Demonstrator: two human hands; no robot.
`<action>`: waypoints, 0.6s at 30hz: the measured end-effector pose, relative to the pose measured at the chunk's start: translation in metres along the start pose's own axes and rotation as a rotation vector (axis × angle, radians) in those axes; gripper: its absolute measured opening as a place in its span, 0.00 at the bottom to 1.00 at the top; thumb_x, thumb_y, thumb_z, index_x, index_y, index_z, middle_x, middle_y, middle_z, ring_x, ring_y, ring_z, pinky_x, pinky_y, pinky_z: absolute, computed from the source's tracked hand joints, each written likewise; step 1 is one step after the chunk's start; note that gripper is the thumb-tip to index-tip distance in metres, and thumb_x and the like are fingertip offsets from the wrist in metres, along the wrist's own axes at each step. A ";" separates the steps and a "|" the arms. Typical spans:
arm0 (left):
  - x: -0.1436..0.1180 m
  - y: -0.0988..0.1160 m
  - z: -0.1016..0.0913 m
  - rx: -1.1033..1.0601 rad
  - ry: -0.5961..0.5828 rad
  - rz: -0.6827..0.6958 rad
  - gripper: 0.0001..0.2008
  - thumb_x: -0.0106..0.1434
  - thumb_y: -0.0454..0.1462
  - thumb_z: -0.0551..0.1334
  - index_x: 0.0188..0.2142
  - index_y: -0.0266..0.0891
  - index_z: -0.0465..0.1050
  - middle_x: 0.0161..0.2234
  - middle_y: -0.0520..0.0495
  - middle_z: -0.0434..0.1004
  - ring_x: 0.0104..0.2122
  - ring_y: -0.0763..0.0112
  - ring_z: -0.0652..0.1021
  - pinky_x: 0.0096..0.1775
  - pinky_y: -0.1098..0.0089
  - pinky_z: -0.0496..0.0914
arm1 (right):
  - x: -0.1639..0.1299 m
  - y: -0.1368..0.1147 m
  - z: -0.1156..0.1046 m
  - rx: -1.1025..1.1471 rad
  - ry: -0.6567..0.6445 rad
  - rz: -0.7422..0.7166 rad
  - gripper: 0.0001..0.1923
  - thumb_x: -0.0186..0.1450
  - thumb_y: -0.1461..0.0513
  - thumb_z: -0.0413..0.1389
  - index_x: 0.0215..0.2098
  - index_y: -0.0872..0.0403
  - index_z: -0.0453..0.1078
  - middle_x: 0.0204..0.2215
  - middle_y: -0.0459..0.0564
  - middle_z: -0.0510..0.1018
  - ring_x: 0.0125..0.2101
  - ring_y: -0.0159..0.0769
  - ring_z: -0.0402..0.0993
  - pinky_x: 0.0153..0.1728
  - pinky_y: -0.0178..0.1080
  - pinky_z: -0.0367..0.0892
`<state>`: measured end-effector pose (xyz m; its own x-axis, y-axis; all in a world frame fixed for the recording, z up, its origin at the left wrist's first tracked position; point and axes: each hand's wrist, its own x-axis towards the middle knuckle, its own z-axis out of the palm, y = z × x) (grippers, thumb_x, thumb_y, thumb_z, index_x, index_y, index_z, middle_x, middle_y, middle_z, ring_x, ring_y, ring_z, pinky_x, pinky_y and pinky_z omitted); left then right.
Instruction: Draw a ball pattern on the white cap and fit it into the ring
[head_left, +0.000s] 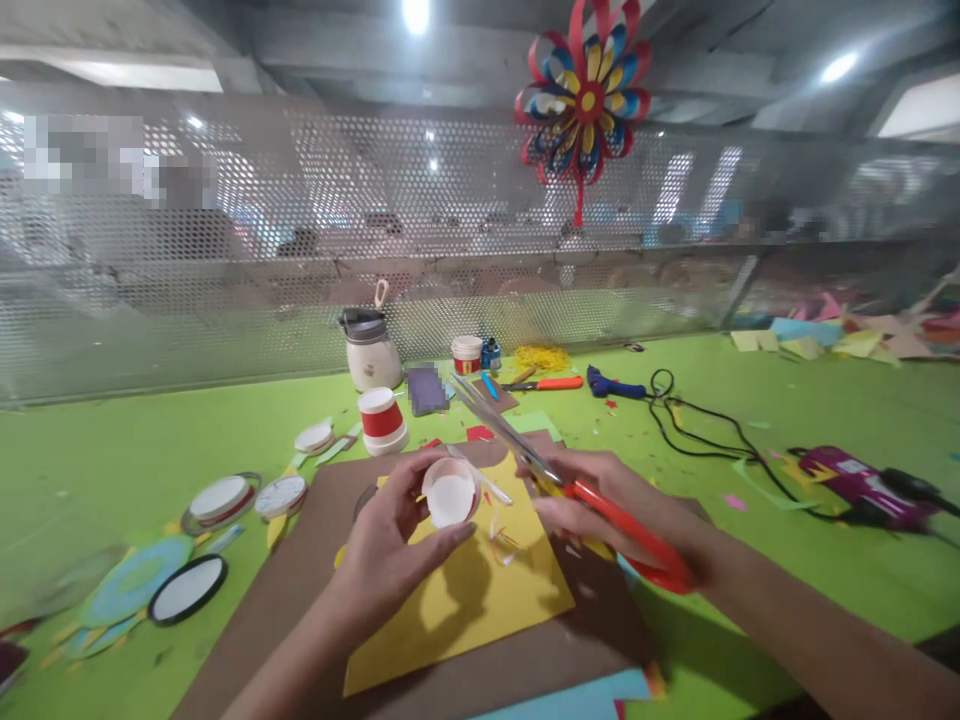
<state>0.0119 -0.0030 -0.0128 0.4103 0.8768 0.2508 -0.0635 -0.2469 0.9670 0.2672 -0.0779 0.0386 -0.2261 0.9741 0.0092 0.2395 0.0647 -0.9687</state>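
Note:
My left hand (pixel 397 535) is closed around a small white paper cup (pixel 451 495), its round white face turned toward me and a trace of red at its edge. In my right hand (pixel 592 500) is a pair of scissors (pixel 630 530) with red handles, the long metal blades angled up and left, past the cup without touching it. Below both hands, a yellow sheet of paper (pixel 465 640) lies on a brown board (pixel 285 600). Small paper scraps (pixel 506 545) are scattered on the yellow sheet.
A red-banded white tub (pixel 382 420) and a lidded jug (pixel 373 350) stand behind the board. To the right are a blue glue gun (pixel 615 385), black cord and a purple device (pixel 862 485). Paper discs (pixel 187 590) lie left. A perforated screen (pixel 465 230) borders the back.

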 end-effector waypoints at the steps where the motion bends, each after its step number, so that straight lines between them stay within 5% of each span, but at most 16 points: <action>1: 0.000 0.002 0.000 -0.016 0.040 0.001 0.33 0.54 0.45 0.81 0.56 0.42 0.76 0.54 0.40 0.80 0.52 0.55 0.80 0.55 0.59 0.75 | -0.007 0.001 -0.003 -0.047 -0.039 0.014 0.21 0.67 0.54 0.67 0.54 0.56 0.79 0.30 0.45 0.76 0.28 0.32 0.70 0.30 0.34 0.68; 4: -0.001 0.009 -0.002 -0.101 0.028 -0.047 0.33 0.54 0.45 0.81 0.57 0.41 0.79 0.50 0.40 0.82 0.47 0.58 0.80 0.46 0.64 0.77 | -0.017 0.005 -0.007 -0.233 -0.017 -0.012 0.18 0.67 0.55 0.65 0.52 0.54 0.81 0.35 0.49 0.82 0.34 0.38 0.77 0.37 0.37 0.75; 10: 0.000 0.018 -0.020 -0.452 -0.218 -0.208 0.27 0.57 0.45 0.78 0.55 0.42 0.85 0.43 0.41 0.84 0.37 0.68 0.76 0.33 0.73 0.70 | -0.013 0.022 -0.012 -0.514 0.078 -0.171 0.21 0.66 0.59 0.63 0.57 0.54 0.81 0.51 0.57 0.87 0.48 0.47 0.84 0.49 0.44 0.80; 14: 0.001 0.013 -0.026 -0.546 -0.270 -0.230 0.33 0.57 0.46 0.77 0.61 0.44 0.80 0.46 0.40 0.84 0.36 0.69 0.76 0.33 0.73 0.66 | -0.018 0.036 -0.016 -0.672 0.122 -0.316 0.22 0.68 0.64 0.60 0.59 0.49 0.80 0.49 0.54 0.87 0.47 0.44 0.86 0.47 0.41 0.82; 18: 0.000 0.011 -0.025 -0.560 -0.274 -0.208 0.26 0.59 0.48 0.75 0.54 0.40 0.82 0.37 0.43 0.81 0.33 0.68 0.74 0.34 0.71 0.65 | -0.024 0.046 -0.020 -0.816 0.174 -0.472 0.28 0.65 0.71 0.54 0.60 0.48 0.79 0.47 0.54 0.87 0.44 0.42 0.87 0.42 0.38 0.83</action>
<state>-0.0115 0.0049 -0.0006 0.6771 0.7280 0.1074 -0.3920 0.2333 0.8899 0.3026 -0.0935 -0.0007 -0.3398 0.8234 0.4544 0.7585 0.5256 -0.3853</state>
